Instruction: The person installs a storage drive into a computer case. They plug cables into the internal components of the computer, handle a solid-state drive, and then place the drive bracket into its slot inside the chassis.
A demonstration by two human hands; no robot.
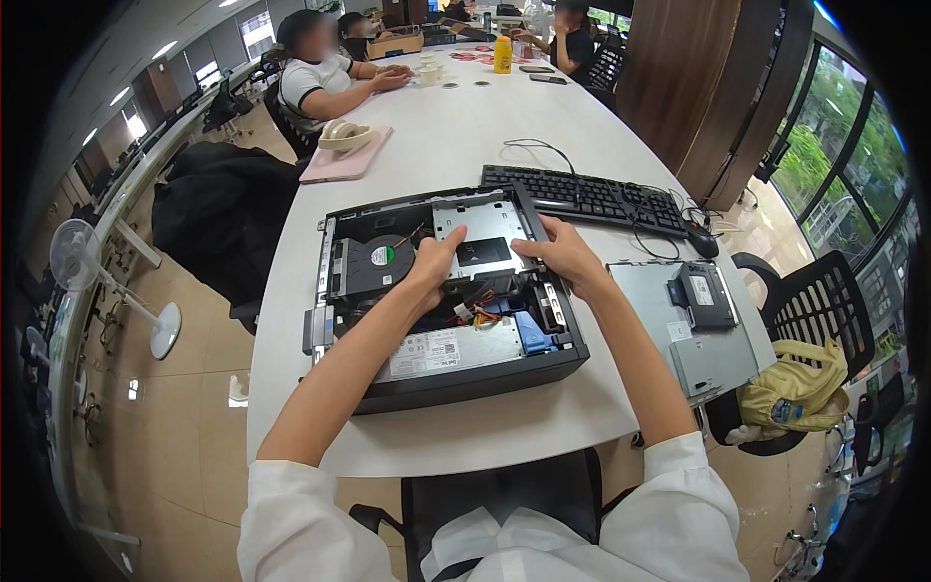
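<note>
An uncovered black desktop computer case [465,386] lies flat on the table in front of me. Inside it a silver metal drive cage [477,215] sits at the far right. My left hand [436,264] grips the cage's left side, thumb on top. From the right, my right hand [567,254] holds the cage's right edge beside the case wall, its lower fingers hidden. A round black blower fan [378,257] is left of the cage. Nearer me are coloured cables [475,312], a blue plastic latch [531,333] and a silver power supply [441,352] with a label.
Behind the case lie a black keyboard [592,199] and mouse [701,241]. A metal side panel [713,364] with a slim optical drive [702,296] is at right. Headphones [345,136] rest on a pink folder [339,167]. People sit farther along the table near a yellow bottle [502,55].
</note>
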